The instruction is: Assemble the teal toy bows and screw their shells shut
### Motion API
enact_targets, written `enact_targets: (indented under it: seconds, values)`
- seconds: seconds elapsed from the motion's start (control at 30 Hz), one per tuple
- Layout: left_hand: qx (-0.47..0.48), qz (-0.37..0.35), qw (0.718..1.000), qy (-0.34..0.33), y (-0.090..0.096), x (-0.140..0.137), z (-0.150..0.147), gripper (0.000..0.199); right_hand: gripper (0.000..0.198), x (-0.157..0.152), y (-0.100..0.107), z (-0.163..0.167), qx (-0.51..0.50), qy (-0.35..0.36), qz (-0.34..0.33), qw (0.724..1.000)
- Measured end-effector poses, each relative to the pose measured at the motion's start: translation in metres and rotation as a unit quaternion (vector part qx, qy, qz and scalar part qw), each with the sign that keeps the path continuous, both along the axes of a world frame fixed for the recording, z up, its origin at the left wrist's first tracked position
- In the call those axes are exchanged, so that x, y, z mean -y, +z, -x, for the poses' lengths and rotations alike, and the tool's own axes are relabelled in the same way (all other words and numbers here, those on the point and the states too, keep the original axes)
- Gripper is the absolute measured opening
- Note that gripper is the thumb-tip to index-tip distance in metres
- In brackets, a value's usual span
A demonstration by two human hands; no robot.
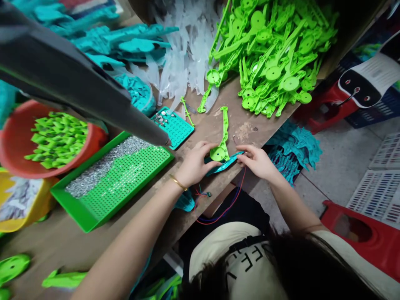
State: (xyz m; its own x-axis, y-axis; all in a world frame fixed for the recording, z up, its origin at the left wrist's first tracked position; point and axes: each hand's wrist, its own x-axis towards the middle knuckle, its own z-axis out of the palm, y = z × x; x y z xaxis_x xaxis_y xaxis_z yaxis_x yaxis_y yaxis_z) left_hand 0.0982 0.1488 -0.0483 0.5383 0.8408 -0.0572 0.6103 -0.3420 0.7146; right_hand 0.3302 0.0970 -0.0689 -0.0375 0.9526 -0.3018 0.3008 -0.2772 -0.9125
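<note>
Head view: a bright green arm-shaped piece [224,129] lies at the table's near edge, its round end over a blue shell [229,163]. The left hand [195,164] has thumb and forefinger apart, one each side of that round end; whether they clamp it I cannot tell. The right hand [258,162] bunches its fingertips at the shell's right end, by a red wire [240,192]; I cannot tell if they pinch. Steady left fingers and a slack, unpinched wire would probably serve best here. Left on the scuffed wooden table [233,96] are a teal grid tray [183,132], a green tray [73,211] of metal bits and a red bowl [12,152], below a dark slanting bar [78,79]. Green pieces [271,54] heap up far right; beyond the edge, a tiled floor [328,160] holds a red stool [379,246].
</note>
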Motion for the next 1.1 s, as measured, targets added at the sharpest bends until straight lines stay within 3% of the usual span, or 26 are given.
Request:
enact_targets:
  seconds: [0.27,0.4,0.57,0.63,0.7,0.77,0.83,0.93,1.0,1.1]
  values:
    - [0.021,0.015,0.998,-0.056,0.002,0.012,0.001,0.049,0.038,0.023,0.008,0.000,-0.037,-0.033,0.028,0.998]
    - [-0.014,0.012,0.998,-0.067,0.000,0.010,-0.003,0.046,0.036,0.024,0.006,-0.001,-0.016,-0.027,0.012,0.999]
    - [-0.076,-0.013,0.995,-0.061,0.017,0.010,-0.010,0.041,0.031,0.032,0.026,-0.011,0.091,-0.045,-0.081,0.992]
    - [-0.028,-0.006,0.999,-0.022,0.030,0.016,-0.020,0.033,0.030,0.041,0.037,-0.006,0.065,-0.043,-0.126,0.989]
    - [0.078,0.072,0.994,0.022,0.041,0.023,-0.034,0.030,0.027,0.048,0.042,0.008,0.047,-0.027,-0.179,0.982]
    - [0.198,0.189,0.959,0.078,0.048,0.029,-0.048,0.026,0.025,0.052,0.042,0.026,0.064,-0.018,-0.228,0.971]
    - [0.296,0.289,0.896,0.160,0.052,0.032,-0.057,0.022,0.025,0.050,0.041,0.039,0.079,0.021,-0.274,0.958]
    - [0.384,0.357,0.808,0.269,0.055,0.028,-0.057,0.021,0.026,0.040,0.042,0.040,0.071,0.119,-0.327,0.935]
    - [0.409,0.354,0.787,0.297,0.059,0.023,-0.054,0.020,0.025,0.029,0.046,0.031,0.049,0.099,-0.337,0.935]
    - [0.408,0.347,0.789,0.300,0.063,0.019,-0.051,0.020,0.024,0.006,0.047,0.016,-0.019,-0.007,-0.287,0.958]
